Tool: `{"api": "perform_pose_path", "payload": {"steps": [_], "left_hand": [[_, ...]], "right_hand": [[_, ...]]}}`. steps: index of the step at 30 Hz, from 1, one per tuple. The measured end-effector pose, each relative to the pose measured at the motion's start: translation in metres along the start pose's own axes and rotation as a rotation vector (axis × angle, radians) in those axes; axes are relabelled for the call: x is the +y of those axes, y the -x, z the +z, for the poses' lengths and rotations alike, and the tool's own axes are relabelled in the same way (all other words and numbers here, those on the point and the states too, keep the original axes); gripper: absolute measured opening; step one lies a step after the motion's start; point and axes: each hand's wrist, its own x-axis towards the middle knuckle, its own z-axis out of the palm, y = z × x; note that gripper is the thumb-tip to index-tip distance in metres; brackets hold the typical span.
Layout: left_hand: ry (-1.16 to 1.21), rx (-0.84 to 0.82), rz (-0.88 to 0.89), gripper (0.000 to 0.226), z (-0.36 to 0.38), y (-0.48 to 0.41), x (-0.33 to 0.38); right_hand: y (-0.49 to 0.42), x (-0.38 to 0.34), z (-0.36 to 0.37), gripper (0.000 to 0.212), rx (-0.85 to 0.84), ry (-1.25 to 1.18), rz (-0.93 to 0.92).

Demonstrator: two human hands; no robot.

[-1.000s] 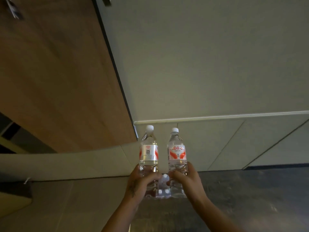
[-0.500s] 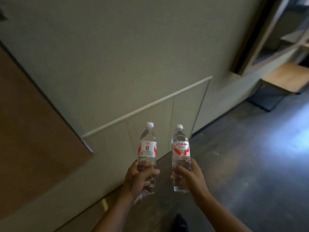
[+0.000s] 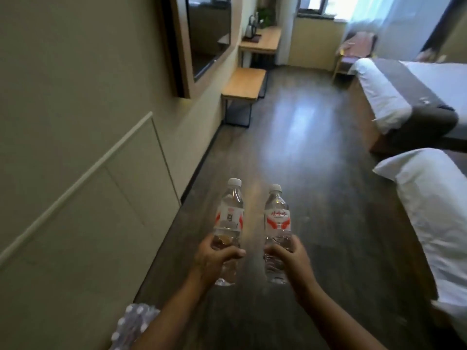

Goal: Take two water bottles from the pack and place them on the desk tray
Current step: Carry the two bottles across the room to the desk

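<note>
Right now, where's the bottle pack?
Head view, bottom left corner: the bottle pack sits on the floor by the wall, partly hidden behind the forearm of the left hand, nearer the camera than both held bottles.

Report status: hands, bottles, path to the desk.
Left hand and right hand each hold an upright bottle. Desk far ahead. Bench hugs left wall; floor between clear.

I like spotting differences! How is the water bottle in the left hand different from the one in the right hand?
The clear plastic water bottle in the left hand shows a small dark code square on its label; the clear plastic water bottle in the right hand shows red writing above a red pattern. The left one's white cap sits higher in view than the right one's. Both are upright, capped, red-and-white labelled, and gripped around the lower body by the left hand and right hand.
</note>
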Motion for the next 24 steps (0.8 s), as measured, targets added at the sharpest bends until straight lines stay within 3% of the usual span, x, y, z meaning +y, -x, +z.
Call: {"api": "perform_pose_path", "payload": {"steps": [2,8,12,24], "left_hand": [[-0.035,-0.067,-0.005,0.071,0.032,-0.010,0.007],[-0.102,-0.185,0.000,0.081,0.126,-0.027,0.022],[-0.133,-0.231,0.005,0.090,0.168,-0.033,0.025],[-0.150,-0.239,-0.008,0.084,0.185,-0.069,0.029]], "right_hand": [[0.001,0.005,-0.032,0.070,0.075,-0.030,0.021],[-0.002,0.022,-0.121,0.052,0.255,-0.070,0.062],[-0.011,0.029,-0.155,0.064,0.273,-0.086,0.079],[-0.037,0.030,-0.170,0.061,0.299,-0.141,0.097]]}}
